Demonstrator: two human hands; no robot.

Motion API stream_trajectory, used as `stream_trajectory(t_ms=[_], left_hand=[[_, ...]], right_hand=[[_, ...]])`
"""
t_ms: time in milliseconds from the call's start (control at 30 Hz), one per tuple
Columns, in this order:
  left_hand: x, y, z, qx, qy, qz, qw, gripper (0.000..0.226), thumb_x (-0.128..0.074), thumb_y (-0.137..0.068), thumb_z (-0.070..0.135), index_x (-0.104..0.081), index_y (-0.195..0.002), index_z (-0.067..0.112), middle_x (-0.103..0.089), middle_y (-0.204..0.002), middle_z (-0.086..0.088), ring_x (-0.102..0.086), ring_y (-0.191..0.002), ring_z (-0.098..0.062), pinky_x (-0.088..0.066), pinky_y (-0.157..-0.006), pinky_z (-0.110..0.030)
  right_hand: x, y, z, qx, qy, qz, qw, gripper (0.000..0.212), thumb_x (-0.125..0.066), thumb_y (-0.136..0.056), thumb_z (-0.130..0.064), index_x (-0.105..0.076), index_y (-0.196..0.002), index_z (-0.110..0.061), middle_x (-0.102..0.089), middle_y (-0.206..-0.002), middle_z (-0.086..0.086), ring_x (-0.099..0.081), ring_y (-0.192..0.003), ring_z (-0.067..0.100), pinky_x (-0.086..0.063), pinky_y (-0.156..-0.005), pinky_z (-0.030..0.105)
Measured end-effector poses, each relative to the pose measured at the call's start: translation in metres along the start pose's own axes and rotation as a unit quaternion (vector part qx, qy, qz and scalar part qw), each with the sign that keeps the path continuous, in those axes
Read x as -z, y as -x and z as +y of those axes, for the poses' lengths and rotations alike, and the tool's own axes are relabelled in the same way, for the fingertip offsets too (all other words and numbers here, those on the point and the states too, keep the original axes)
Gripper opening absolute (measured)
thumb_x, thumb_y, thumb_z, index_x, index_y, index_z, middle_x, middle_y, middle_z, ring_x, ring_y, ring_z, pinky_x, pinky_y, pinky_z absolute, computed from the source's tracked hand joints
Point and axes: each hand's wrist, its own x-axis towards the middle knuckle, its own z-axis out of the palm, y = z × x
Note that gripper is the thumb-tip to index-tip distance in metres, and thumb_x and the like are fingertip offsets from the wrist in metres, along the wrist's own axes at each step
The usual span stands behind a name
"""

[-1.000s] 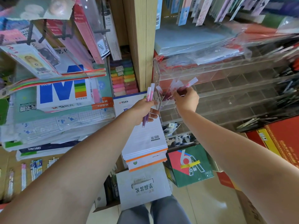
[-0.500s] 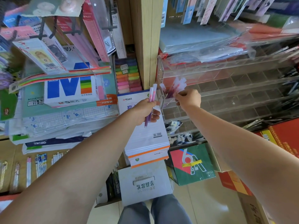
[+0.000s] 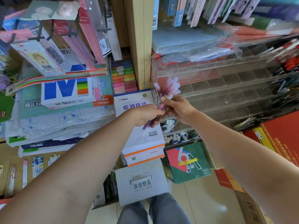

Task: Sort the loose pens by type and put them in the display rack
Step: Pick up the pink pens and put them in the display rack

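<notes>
The fingers (image 3: 164,99) of our right hand (image 3: 179,109) are curled in, and the thumb and forefinger are clamped on the upper part of a capped pen (image 3: 162,106). It has a purple barrel and a clear cap. The cap tilts up and to the right past the fingertips, and the barrel slants down to the left towards the other hand. The right wrist is bent inward, with the bare forearm running back to the lower right.

Just below and left of that pinch, our left hand (image 3: 145,116) has its fingers wrapped tight round the purple pens (image 3: 147,126). Their lower ends stick out under the fist, pointing down and left. The two hands touch at the knuckles. We cannot tell whether the capped pen's lower end is inside the left fist too. The left forearm stretches back to the lower left.

Directly above the right fingertips, a fan of racked pens (image 3: 171,85) with pale caps stands tilted in the leftmost compartment of the clear display rack (image 3: 226,75). The rack's tiers of cells run off to the right of the hands. A wooden post (image 3: 139,46) rises above the left hand. Beneath both hands lies a stack of paper pads (image 3: 142,143), with a green box (image 3: 186,162) lower right of it.
</notes>
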Motion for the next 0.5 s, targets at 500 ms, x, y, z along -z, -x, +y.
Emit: stream_trajectory(t_ms=[500], left_hand=[[-0.004,-0.044,0.012,-0.098,-0.122,0.197,0.968,0.055,-0.047,-0.099,0.021,-0.025,-0.15,0.017,-0.033,-0.151,-0.012,-0.041,-0.129,-0.027,-0.036,-0.093,-0.029]], right_hand=[[0.033,-0.015,-0.032,0.162,0.048,0.37,0.914,0.028,-0.076,-0.081,-0.021,-0.052,-0.07,-0.016,-0.066,-0.063,0.004,-0.06,-0.048,0.01,-0.051,-0.052,0.021]])
